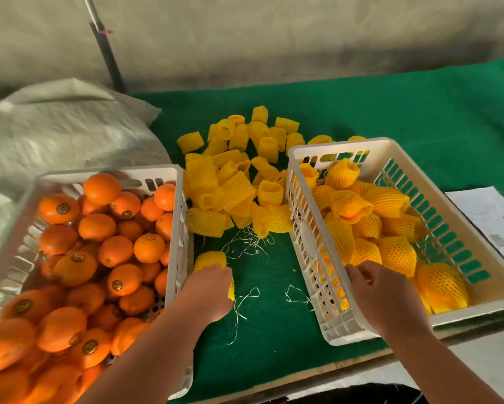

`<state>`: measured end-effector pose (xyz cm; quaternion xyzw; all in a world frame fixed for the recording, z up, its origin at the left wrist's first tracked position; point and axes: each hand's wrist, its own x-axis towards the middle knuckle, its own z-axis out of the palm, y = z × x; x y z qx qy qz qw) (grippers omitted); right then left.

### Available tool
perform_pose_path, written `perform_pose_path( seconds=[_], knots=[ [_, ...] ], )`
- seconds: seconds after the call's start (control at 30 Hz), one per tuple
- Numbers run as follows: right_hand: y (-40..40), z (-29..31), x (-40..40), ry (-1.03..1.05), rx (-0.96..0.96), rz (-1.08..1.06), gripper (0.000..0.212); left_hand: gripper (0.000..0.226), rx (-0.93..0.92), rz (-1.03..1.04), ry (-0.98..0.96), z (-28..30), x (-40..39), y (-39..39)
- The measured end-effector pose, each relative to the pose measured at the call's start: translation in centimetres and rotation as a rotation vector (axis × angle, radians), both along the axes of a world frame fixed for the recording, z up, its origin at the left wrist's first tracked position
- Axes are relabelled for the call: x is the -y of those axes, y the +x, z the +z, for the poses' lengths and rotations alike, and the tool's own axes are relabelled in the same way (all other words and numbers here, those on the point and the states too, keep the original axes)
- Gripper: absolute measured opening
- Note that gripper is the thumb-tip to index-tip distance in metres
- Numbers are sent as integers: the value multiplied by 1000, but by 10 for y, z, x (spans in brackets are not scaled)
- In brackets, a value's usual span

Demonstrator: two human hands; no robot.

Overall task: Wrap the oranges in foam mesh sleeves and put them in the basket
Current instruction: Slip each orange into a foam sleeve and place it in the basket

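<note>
A white basket [178,228] on the left is heaped with bare oranges [115,250]. Loose yellow foam mesh sleeves [233,182] lie piled on the green table between the baskets. The white basket [309,243] on the right holds several sleeve-wrapped oranges [386,201]. My left hand [208,293] rests on the table beside the left basket and grips one yellow foam sleeve [210,258], which sticks out past the fingers. My right hand [379,293] is inside the right basket, palm down. Its fingers curl over a wrapped orange [368,279], of which only a bit of yellow mesh shows.
A white woven sack [64,135] lies behind the left basket. A dark pole [108,56] leans at the back. Printed paper [492,220] lies right of the right basket. Loose white threads [245,243] are scattered on the green cloth [419,112]. The table's front edge runs just below my forearms.
</note>
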<state>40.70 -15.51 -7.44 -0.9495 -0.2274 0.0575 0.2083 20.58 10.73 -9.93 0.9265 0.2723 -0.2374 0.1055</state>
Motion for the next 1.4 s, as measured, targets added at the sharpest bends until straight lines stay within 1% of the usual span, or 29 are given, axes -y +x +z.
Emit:
perform_pose_path(
  seconds=[0.2,0.3,0.43,0.57,0.63,0.67,0.7,0.77,0.8,0.87,0.97,1.0,1.07,1.13,1.17,1.23,1.3,1.33,1.4],
  knots=[
    [-1,3,1,-31,-6,-12,38,61,-233,-53,-9,1,12,-3],
    [-1,3,1,-36,-9,-7,36,69,-317,-85,-17,5,19,-1],
    [-1,4,1,-48,-13,-27,34,71,-375,-89,35,6,22,1],
    [0,3,3,-23,4,-16,34,71,-346,-71,74,2,22,2],
    [1,3,4,-7,25,-9,36,64,-259,-68,115,4,24,4],
    [1,3,4,-7,30,-9,36,59,-169,-56,112,7,26,5],
    [1,3,4,-7,32,-9,35,52,-32,-24,77,10,29,5],
    [1,2,4,11,37,-12,33,23,334,97,-84,19,40,0],
    [1,2,5,40,33,-13,31,14,480,178,-192,25,49,-3],
    [1,5,6,134,-6,-1,25,17,659,360,-394,37,67,-10],
    [-2,16,10,340,-94,29,11,20,769,573,-639,51,92,-18],
    [-5,21,12,426,-110,39,10,22,799,620,-710,55,99,-21],
    [-16,32,16,569,-95,100,11,24,868,683,-828,62,110,-25],
    [-34,49,14,634,-66,213,11,21,935,712,-918,68,117,-26],
    [-45,56,11,652,-81,275,11,21,956,718,-947,70,120,-26],
    [-62,69,3,636,-183,371,16,23,988,716,-970,72,125,-26],
    [-72,76,-3,543,-271,447,27,28,1024,696,-981,76,128,-26],
    [-74,78,-6,479,-279,474,29,26,1046,682,-992,80,130,-26],
    [-75,79,-10,382,-244,476,26,22,1080,666,-1005,85,131,-27]
  ],
)
